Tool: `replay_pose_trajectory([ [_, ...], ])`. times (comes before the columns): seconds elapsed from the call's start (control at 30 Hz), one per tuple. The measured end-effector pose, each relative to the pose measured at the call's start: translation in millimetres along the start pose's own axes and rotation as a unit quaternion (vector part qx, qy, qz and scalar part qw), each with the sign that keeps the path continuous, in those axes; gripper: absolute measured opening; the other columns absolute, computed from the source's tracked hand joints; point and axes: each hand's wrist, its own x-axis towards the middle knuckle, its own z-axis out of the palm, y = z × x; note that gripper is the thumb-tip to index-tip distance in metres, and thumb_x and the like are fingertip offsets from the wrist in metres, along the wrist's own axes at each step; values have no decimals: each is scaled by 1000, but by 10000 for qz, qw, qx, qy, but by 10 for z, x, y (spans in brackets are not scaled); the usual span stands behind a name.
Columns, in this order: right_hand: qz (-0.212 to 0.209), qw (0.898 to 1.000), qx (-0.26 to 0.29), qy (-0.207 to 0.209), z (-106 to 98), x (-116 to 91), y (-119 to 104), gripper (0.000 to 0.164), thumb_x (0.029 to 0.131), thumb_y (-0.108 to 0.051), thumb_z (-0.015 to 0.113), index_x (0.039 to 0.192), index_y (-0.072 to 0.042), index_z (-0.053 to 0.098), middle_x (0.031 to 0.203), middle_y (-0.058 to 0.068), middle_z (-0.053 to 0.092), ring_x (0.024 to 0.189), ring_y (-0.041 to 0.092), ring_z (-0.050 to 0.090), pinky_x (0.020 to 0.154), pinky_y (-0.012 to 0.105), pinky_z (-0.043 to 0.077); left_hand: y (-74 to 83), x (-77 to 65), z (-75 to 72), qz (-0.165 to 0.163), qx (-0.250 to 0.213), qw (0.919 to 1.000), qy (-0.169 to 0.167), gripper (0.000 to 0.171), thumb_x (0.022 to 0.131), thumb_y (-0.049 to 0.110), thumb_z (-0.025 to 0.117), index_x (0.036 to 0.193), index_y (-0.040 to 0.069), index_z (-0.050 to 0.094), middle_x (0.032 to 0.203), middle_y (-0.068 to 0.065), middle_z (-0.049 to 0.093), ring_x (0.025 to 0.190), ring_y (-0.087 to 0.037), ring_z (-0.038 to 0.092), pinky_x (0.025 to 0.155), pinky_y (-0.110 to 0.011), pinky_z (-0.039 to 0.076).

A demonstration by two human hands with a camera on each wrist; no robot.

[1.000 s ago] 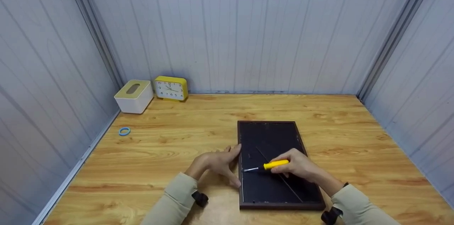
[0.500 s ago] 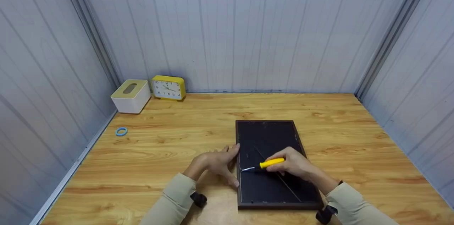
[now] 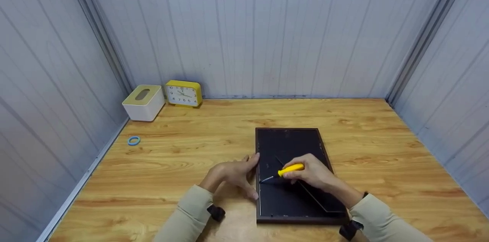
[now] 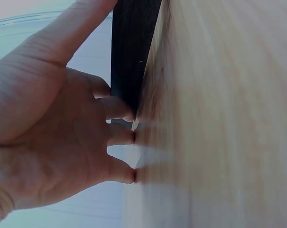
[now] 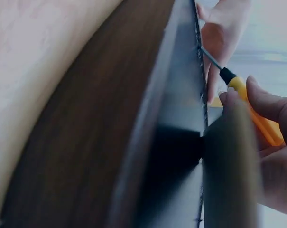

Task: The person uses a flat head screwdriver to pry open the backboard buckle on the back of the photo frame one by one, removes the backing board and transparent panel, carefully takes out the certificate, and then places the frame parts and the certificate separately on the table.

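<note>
Pale ribbed walls [image 3: 237,32] boxed in a wood-grain table [image 3: 179,181] on the sides I could see. Nearest the camera were two beige sleeves [image 3: 187,211], each with a chunky black wrist unit [image 3: 216,213]. The dark frame [image 3: 298,220] lay flat just beyond, right of centre, its black panel [image 3: 288,143] facing up. Right hand [image 3: 315,175] had a snug grip on a yellow screwdriver [image 3: 292,169], thumb and fingers wrapped round the handle, with the metal tip down at the inside of the frame's left edge. Left hand [image 3: 240,175] held nothing; thumb and index were spread wide against the outside of that same edge, either side of the tip, while other fingertips touched the wood. A slanted thin line crossed the panel below the right hand, maybe a flap, but I couldn't tell how far it stood up. Bare wood ran out left, right and past the far end of the frame, so both arms had elbow room. Left forearm angled up and in from the front; the right one slanted across the frame's near right corner, wrist above it. Farther off at left sat a blue ring [image 3: 133,141], then a white tissue box [image 3: 142,112] next to a yellow clock [image 3: 183,95] by the back wall.
</note>
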Motion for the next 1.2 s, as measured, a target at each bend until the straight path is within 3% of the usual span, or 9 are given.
replay_pose_trajectory([
  [0.1,-30,9995,-281,145,33,-9,-97,17,87,-16,79,99,-5,77,85,6,71,73,33,69,64,34,58,5,16,10,-53,-44,10000,-11,131,73,47,87,162,12,-4,162,-28,-4,150,-39,-2,119,-54,7],
  [0.2,-66,9970,-721,263,83,-9,-227,14,87,-17,80,95,-7,77,79,1,70,70,27,67,61,27,54,13,28,19,-40,-30,10000,-27,131,73,47,88,162,12,-2,163,-27,-2,150,-39,-1,119,-54,8],
  [0.37,-442,9859,-1583,301,175,61,-482,13,88,-16,78,93,-5,77,75,-4,68,63,10,60,55,23,50,30,45,-10,88,88,9999,-43,129,75,45,87,161,8,-2,164,-22,0,150,-39,-2,120,-51,10],
  [0.53,-725,9743,-2124,194,251,197,-717,14,88,-14,78,92,0,77,75,0,68,55,6,54,49,22,46,44,53,-54,67,148,9999,-9,129,76,46,86,161,9,-2,163,-26,-1,149,-41,0,120,-51,12],
  [0.67,-767,9681,-2383,81,328,305,-861,11,87,-12,78,83,-2,75,64,-3,61,49,5,49,44,20,40,35,42,-53,74,143,9999,-21,130,75,48,86,161,10,-4,161,-31,-1,148,-43,1,119,-55,12],
  [0.9,-697,9660,-2479,-239,405,395,-969,9,88,-10,77,82,-5,73,56,-6,53,43,6,41,41,19,33,-10,46,-43,581,-24,9983,-5,130,76,40,88,161,13,-6,165,-18,-1,149,-41,-3,120,-51,9],
  [1.03,-424,9698,-2368,-402,303,365,-895,9,88,-11,77,83,-4,73,61,-5,59,49,8,51,44,21,40,-18,37,-33,425,-74,9991,-22,130,76,40,88,161,8,-5,164,-22,-1,149,-42,-3,120,-50,9],
  [1.2,-114,9807,-1799,-756,99,290,-740,14,89,-9,77,98,2,76,76,1,71,64,23,69,55,29,55,-12,18,-26,186,-153,9997,-34,130,75,41,89,161,9,-3,164,-21,-1,149,-40,-4,120,-49,8],
])
